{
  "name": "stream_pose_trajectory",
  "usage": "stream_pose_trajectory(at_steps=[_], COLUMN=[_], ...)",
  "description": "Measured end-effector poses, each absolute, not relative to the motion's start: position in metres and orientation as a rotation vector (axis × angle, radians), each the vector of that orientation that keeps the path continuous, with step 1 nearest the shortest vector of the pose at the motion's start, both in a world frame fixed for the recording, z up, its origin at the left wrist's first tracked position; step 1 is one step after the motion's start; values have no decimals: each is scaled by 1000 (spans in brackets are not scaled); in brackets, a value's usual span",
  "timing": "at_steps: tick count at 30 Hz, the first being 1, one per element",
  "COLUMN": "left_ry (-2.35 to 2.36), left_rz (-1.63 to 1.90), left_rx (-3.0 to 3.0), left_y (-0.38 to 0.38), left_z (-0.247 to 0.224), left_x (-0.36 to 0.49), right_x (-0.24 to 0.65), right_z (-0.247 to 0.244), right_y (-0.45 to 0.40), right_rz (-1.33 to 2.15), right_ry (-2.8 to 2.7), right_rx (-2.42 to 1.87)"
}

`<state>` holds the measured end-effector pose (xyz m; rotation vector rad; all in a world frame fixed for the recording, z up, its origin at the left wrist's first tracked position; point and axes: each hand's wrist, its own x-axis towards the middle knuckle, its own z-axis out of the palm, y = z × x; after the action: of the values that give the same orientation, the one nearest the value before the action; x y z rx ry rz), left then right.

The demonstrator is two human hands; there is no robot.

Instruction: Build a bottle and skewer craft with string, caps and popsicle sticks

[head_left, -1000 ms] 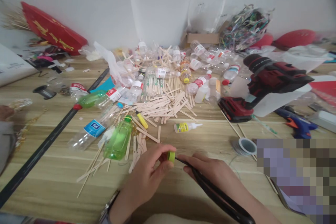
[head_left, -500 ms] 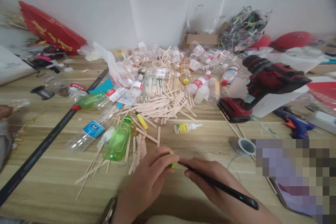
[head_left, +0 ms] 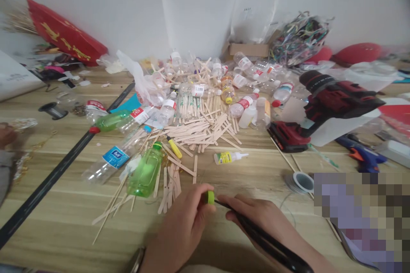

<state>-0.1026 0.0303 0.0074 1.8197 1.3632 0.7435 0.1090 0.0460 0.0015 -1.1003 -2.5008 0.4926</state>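
Between the thumb and fingers of my left hand [head_left: 187,217], a small bright green bottle cap [head_left: 210,197] is held on edge. My right hand [head_left: 259,215] is closed around a long, glossy black-handled tool [head_left: 272,241], whose exact kind I cannot make out. Its thin dark tip points left and meets the cap's right side; whether it has gone into the cap is not clear. Beyond my hands, a small glue bottle [head_left: 229,157] with a yellow label and white nozzle lies on its side. A yellow-handled tool [head_left: 174,148] lies by the wooden sticks [head_left: 205,132].
Plastic bottles [head_left: 245,104] and sticks fill the table's middle. A green bottle [head_left: 145,170] lies left of my hands. A cordless drill [head_left: 333,106], a blue glue gun [head_left: 361,151] and a wire spool [head_left: 303,182] are to the right. Another person's hand [head_left: 7,135] shows at far left.
My left fingers have shifted on the cap, so more of it shows. The black tool's rear end has swung down toward the bottom edge. The view has shifted slightly.
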Motion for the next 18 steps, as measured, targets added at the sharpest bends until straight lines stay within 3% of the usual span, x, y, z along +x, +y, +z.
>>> stream_pose_trajectory(at_steps=[3,7,10,13,18], left_ry=[1194,1268,1405,1290,1142], left_rz=[860,1140,1267,1131,895], left_rx=[2036,1962,1472,1121,1154], left_y=[31,35,38,38,31], left_z=[4,-3,-7,-10,-17], left_x=[-110,-125,-131,-122,-90], right_x=[109,115,124,131,120], right_z=[8,11,5,-7,-21], right_y=[38,34,41,50,53], right_rz=[917,952,763,407,168], right_ry=[-2269,-2119,-2178,-2272,-2277], right_rx=[-1169,-1230,-1377,-1474,-1394])
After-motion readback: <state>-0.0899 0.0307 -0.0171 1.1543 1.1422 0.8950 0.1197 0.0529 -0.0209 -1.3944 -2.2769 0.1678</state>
